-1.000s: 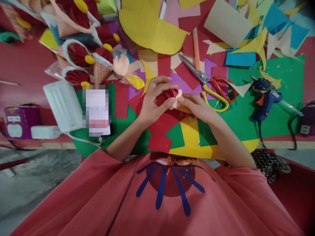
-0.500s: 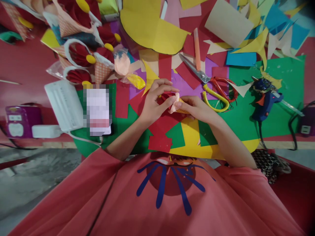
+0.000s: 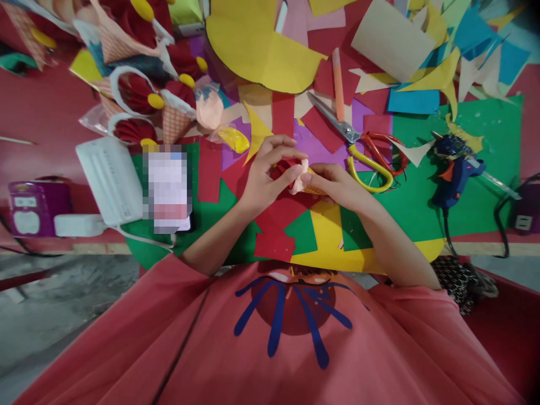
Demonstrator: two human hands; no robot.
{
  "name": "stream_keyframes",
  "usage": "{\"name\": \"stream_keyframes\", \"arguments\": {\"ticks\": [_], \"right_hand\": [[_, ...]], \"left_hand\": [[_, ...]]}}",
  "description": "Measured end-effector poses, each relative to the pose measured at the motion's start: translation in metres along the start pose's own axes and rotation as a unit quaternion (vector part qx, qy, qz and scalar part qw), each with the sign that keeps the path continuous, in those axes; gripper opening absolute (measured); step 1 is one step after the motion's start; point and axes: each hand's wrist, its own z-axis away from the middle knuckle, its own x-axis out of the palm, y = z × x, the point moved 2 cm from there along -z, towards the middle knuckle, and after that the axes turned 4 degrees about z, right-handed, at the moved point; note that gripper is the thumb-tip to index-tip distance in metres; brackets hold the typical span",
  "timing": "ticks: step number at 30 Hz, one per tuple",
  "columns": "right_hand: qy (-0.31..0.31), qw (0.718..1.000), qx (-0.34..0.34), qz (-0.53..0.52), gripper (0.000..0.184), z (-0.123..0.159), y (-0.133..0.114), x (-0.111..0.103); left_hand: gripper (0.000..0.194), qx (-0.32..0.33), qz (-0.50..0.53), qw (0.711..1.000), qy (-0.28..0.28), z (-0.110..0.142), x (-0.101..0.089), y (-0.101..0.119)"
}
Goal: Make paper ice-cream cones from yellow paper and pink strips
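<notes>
Both my hands meet over the middle of the table on a small paper craft piece: folded red paper with a pale pink strip and an orange checked cone. My left hand curls its fingers round the red folded part. My right hand pinches the cone and the pink strip from the right. The piece is held just above sheets of red, green and yellow paper.
Scissors with yellow and red handles lie just right of my hands. A blue glue gun rests further right, its cord hanging over the edge. Finished paper cones pile up at the back left. A white box and a phone lie left.
My hands have shifted slightly left and closer together on the craft piece over the last second. In the last half second almost nothing has moved.
</notes>
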Motion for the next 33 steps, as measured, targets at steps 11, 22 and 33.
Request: {"name": "stream_keyframes", "arguments": {"ticks": [11, 22, 33], "right_hand": [[0.006, 1.0, -0.007, -0.025, 0.05, 0.001, -0.003, -0.001], [-0.007, 0.999, 0.006, -0.035, 0.032, 0.001, 0.001, -0.002], [-0.039, 0.997, -0.055, -0.032, 0.032, 0.0, -0.001, -0.008]], "left_hand": [[0.017, 0.015, 0.013, 1.0, 0.009, -0.001, 0.0, -0.001], [0.015, 0.022, 0.023, 0.999, 0.005, -0.002, -0.003, -0.002], [0.027, -0.008, 0.094, 0.995, 0.037, -0.005, -0.006, -0.011]]}}
